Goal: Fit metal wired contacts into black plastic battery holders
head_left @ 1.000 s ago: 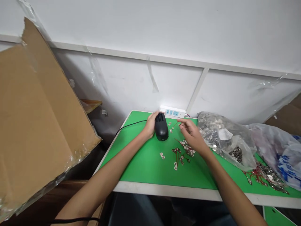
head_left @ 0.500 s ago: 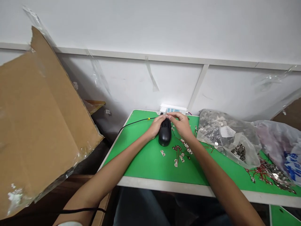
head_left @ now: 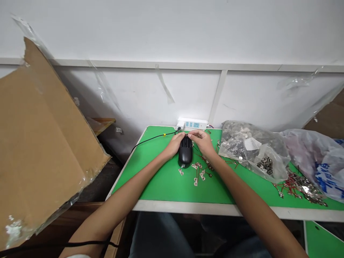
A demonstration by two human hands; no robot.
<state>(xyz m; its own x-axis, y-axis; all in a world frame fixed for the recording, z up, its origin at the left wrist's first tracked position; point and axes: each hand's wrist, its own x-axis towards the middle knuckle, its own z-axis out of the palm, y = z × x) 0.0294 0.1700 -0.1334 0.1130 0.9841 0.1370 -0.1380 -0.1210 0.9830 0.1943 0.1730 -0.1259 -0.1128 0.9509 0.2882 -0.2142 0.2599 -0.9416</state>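
A black rounded device [head_left: 185, 156] rests on the green table mat [head_left: 161, 182]. My left hand [head_left: 175, 144] is at the upper left of the device, its fingers closed near the far end. My right hand [head_left: 201, 141] meets it there from the right, thumb and index finger pinched. What lies between the fingertips is too small to make out. Small metal tabs with red wires [head_left: 198, 171] lie just right of the device, and a single tab [head_left: 181, 172] lies in front of it.
A white power strip [head_left: 193, 124] with a plugged-in black cable [head_left: 153, 138] stands against the wall. Plastic bags of metal parts [head_left: 252, 147] and a pile of wired parts [head_left: 301, 186] are on the right. A large cardboard piece [head_left: 48, 129] rises at the left.
The view has shifted slightly. My right hand's raised fingers have come down closer to the thumb, and both hands remain at the device's far end.
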